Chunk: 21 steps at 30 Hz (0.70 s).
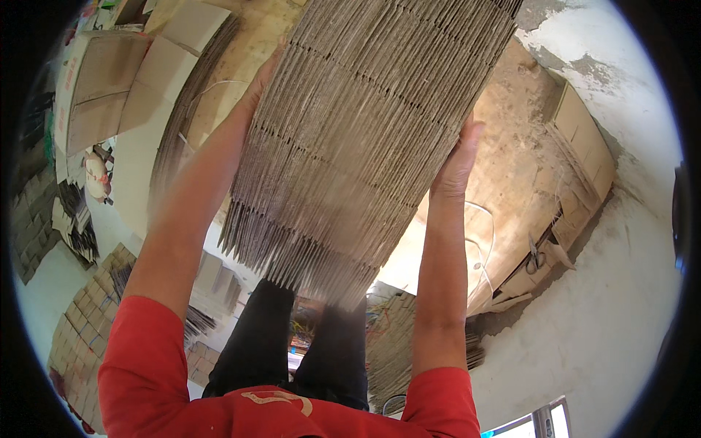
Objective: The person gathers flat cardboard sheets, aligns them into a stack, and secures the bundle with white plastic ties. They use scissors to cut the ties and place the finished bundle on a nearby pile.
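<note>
A thick stack of flat grey-brown cardboard pieces is held up in front of me, tilted, with its many edges facing me. My left hand presses against its left side, and most of that hand's fingers are hidden behind the stack. On the opposite side my right hand grips the edge with the thumb showing; its other fingers are out of sight. The stack's near end looks blurred, and its pieces fan apart slightly there. Beneath the stack lies a worn, light brown work surface.
At the left stand more cardboard sheets and a cardboard box. Tied bundles lie on the floor at lower left. Scissors, a white cord and a cardboard wall are at the right, beside a peeling white wall.
</note>
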### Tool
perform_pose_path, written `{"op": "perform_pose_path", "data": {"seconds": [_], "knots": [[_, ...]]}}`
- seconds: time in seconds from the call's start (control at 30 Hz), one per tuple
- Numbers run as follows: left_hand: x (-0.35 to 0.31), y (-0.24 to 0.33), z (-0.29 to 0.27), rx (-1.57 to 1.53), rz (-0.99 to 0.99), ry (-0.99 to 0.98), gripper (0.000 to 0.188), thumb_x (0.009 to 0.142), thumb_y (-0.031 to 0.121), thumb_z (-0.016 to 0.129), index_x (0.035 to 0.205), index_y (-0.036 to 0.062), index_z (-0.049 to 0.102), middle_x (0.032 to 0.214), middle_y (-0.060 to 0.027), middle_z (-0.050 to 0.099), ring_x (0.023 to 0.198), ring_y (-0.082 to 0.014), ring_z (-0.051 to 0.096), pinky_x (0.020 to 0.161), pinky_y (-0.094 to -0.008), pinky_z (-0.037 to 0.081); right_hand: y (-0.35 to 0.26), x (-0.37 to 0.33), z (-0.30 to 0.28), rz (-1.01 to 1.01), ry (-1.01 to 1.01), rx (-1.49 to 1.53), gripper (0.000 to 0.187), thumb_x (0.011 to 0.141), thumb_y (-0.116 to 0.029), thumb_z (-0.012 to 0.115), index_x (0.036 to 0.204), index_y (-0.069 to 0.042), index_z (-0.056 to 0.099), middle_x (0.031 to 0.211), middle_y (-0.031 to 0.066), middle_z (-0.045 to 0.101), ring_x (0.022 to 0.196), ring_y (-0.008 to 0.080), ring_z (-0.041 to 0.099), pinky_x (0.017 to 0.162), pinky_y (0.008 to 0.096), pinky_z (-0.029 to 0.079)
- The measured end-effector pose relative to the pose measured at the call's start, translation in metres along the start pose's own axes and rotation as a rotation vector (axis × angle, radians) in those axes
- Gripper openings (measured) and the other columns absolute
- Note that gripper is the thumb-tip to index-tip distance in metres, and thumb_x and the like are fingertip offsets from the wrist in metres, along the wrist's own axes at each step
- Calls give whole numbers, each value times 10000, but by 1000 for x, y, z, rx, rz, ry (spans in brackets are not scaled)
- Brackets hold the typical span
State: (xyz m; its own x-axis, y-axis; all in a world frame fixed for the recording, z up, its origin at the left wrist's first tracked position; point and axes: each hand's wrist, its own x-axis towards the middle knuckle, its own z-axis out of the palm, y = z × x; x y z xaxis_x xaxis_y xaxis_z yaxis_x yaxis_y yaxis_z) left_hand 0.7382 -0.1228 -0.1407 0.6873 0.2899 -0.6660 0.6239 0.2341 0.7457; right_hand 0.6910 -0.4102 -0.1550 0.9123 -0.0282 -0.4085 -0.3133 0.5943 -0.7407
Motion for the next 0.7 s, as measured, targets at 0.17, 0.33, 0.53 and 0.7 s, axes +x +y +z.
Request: {"op": "perform_pose_path", "data": {"seconds": [0.17, 0.33, 0.53, 0.7], "knots": [[9, 1, -8, -16, 78, -85, 714, 875, 612, 497, 1265, 17, 547, 1218, -145, 579, 1069, -227, 558, 896, -332, 448, -3, -2, 20, 44, 21, -126, 935, 861, -692, 399, 1484, -45, 139, 1519, 164, 211, 1398, 294, 216, 1122, 394, 238], [7, 11, -35, 47, 134, -172, 716, 875, 612, 498, 1267, 15, 544, 1221, -146, 576, 1076, -226, 555, 899, -330, 446, -3, -23, 40, -127, -75, -162, 1160, 730, -668, 617, 1476, 10, 43, 1537, 201, 113, 1412, 317, 150, 1127, 390, 205], [-52, 3, -72, 257, 145, -249, 719, 874, 612, 499, 1270, 14, 540, 1225, -148, 573, 1085, -225, 550, 903, -327, 443, -21, -114, 62, -242, -7, -320, 1174, 718, -559, 690, 1464, 42, 10, 1539, 209, 75, 1421, 290, 122, 1135, 373, 161], [-98, -33, -86, 300, 30, -305, 722, 873, 612, 500, 1272, 12, 536, 1229, -149, 569, 1092, -223, 546, 906, -325, 441, 1, -167, 42, -90, 80, -304, 1027, 732, -184, 711, 1489, -34, 34, 1513, 192, 196, 1364, 279, 283, 1076, 353, 297]]}}
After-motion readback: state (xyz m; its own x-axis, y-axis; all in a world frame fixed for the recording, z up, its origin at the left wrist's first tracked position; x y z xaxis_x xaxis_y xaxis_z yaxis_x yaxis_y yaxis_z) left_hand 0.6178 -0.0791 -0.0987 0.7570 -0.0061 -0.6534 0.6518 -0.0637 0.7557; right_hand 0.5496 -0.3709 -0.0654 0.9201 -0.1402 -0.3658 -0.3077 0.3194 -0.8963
